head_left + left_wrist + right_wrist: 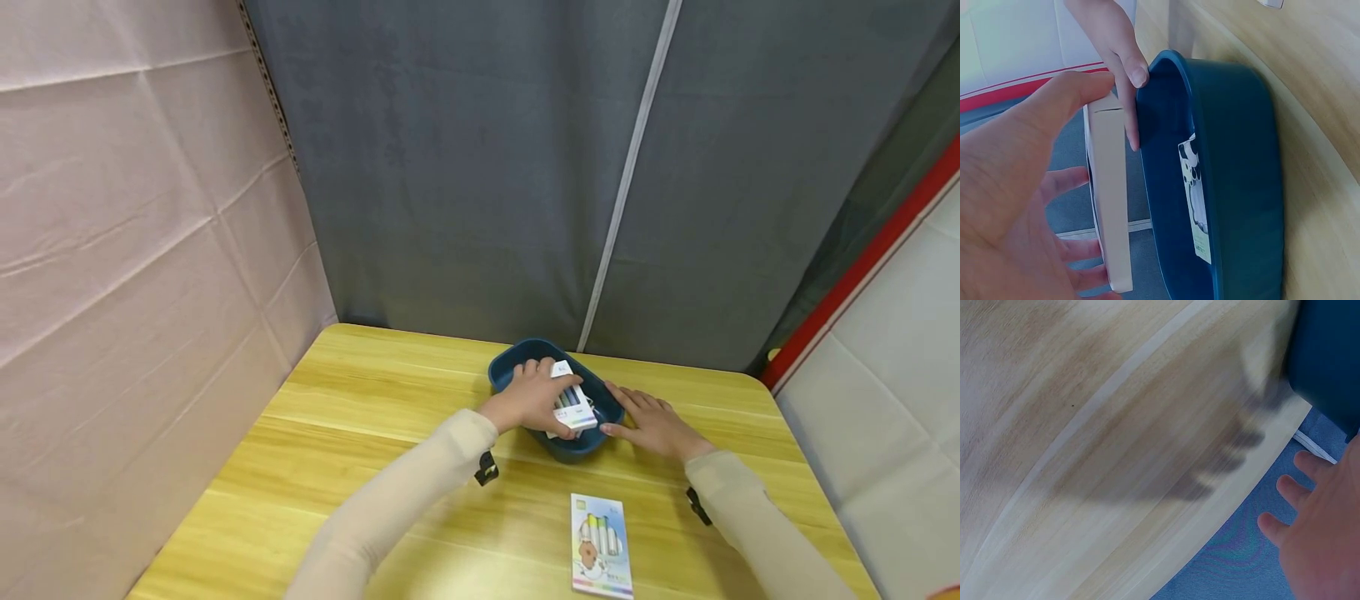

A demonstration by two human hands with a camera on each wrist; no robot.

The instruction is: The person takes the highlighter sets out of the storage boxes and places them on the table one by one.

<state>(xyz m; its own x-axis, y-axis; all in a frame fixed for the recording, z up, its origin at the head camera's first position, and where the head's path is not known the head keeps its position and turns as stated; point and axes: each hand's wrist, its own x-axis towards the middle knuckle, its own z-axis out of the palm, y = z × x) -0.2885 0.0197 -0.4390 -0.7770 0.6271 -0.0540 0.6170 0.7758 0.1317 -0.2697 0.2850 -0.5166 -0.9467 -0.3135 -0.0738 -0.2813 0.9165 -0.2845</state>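
My left hand (532, 397) grips a flat white marker box (576, 412) by its edges, thumb at one end and fingers along the other side. The box is held over a dark blue plastic bin (573, 448); in the left wrist view its narrow white side (1110, 200) faces the camera. Inside the bin lies another box with a panda picture (1194, 200). My right hand (657, 426) rests at the bin's right end, thumb and forefinger extended against the rim, the other fingers loosely spread.
A second marker box (602, 546) with a picture of pens on its cover lies on the wooden table (420, 500), nearer to me than the bin. Behind the table's far edge hangs a grey curtain (465, 167). A pale cloth wall (150, 208) stands at the left.
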